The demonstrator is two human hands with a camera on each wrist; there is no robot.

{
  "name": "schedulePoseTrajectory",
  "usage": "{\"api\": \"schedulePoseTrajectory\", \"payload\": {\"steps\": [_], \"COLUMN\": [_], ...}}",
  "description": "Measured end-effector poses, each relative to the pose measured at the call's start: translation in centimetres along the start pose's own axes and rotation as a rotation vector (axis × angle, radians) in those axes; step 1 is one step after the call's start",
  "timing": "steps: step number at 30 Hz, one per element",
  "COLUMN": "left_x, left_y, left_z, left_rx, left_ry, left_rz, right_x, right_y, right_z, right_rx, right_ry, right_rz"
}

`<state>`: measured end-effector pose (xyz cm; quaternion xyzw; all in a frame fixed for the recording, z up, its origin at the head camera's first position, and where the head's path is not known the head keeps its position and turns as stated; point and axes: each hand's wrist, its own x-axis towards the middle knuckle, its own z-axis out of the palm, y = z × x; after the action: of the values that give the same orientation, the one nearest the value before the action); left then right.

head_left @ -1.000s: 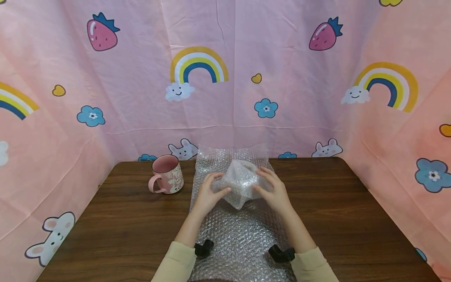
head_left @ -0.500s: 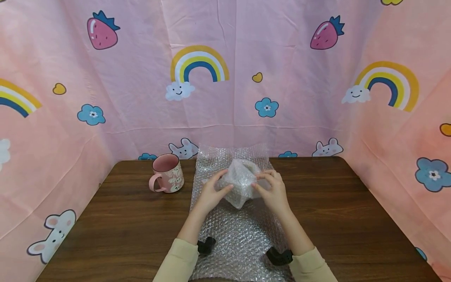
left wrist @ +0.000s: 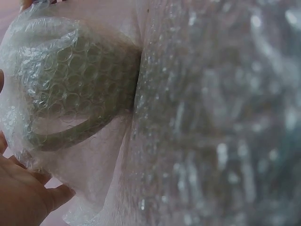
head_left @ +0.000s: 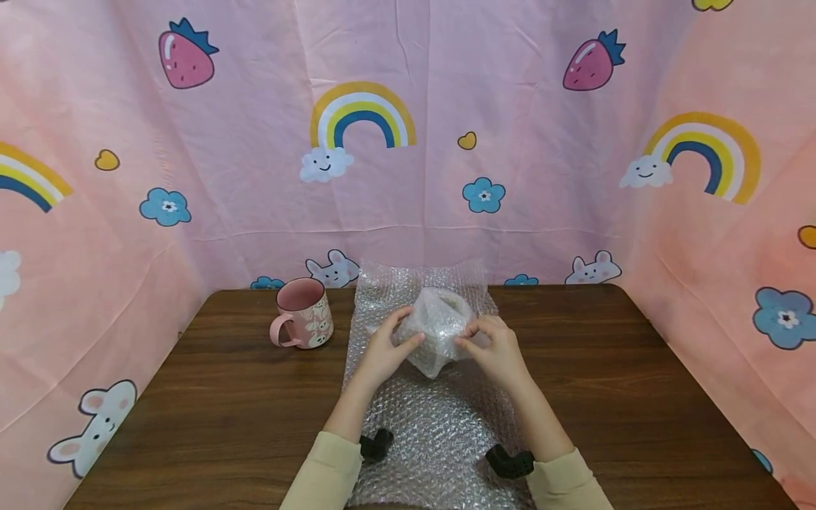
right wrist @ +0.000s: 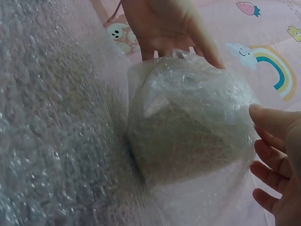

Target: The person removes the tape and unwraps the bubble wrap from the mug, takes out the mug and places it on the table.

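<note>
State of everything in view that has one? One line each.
Left hand: gripping the bundle's left side
Right hand: pinching the wrap on the bundle's right side
Bundle: encased in bubble wrap, resting on the sheet; contents blurred by the wrap
Sheet: bubble wrap, spread lengthwise over the table
Pink mug: upright, unwrapped, handle to the left
Backdrop: hanging, creased

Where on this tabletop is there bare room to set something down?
The wooden tabletop is bare right of the bubble wrap sheet and right arm, and nearer than the pink mug, left of the left arm. Crowded mid-sheet, where left hand and right hand hold the bubble-wrapped cup.
</note>
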<state>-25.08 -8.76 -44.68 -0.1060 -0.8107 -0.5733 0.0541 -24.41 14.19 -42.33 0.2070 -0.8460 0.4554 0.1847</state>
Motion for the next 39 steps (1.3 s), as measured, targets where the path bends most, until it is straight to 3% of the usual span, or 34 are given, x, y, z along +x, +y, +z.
{"api": "schedulePoseTrajectory", "payload": {"steps": [6, 11, 14, 18, 23, 30, 34, 39], "left_x": [-0.1, -1.1, -1.0, -0.2, -0.2, -0.4, -0.3, -0.1], "left_y": [0.1, 2.9, 2.5, 0.2, 0.2, 0.4, 0.3, 0.0], "left_z": [0.3, -0.3, -0.2, 0.2, 0.2, 0.3, 0.3, 0.0], "left_rx": [0.001, -0.01, -0.011, -0.013, -0.023, -0.012, 0.026, 0.047], "left_ry": [0.008, -0.005, -0.002, 0.008, 0.008, 0.007, 0.006, -0.022], "left_rz": [0.0, -0.008, -0.012, -0.031, -0.051, -0.049, -0.029, -0.014], "right_x": [-0.1, 0.0, 0.0, -0.1, -0.1, -0.2, -0.1, -0.1], "right_y": [0.3, 0.5, 0.5, 0.3, 0.1, -0.3, -0.6, -2.9], "right_z": [-0.3, -0.4, -0.5, -0.6, -0.8, -1.4, -1.5, -2.4], "right_rx": [-0.005, -0.003, -0.018, -0.04, -0.023, 0.133, 0.162, 0.195], "right_ry": [-0.068, -0.108, -0.136, -0.173, -0.23, -0.325, -0.321, -0.287], "right_rz": [-0.015, -0.057, -0.072, -0.076, -0.054, 0.043, 0.065, 0.047]}}
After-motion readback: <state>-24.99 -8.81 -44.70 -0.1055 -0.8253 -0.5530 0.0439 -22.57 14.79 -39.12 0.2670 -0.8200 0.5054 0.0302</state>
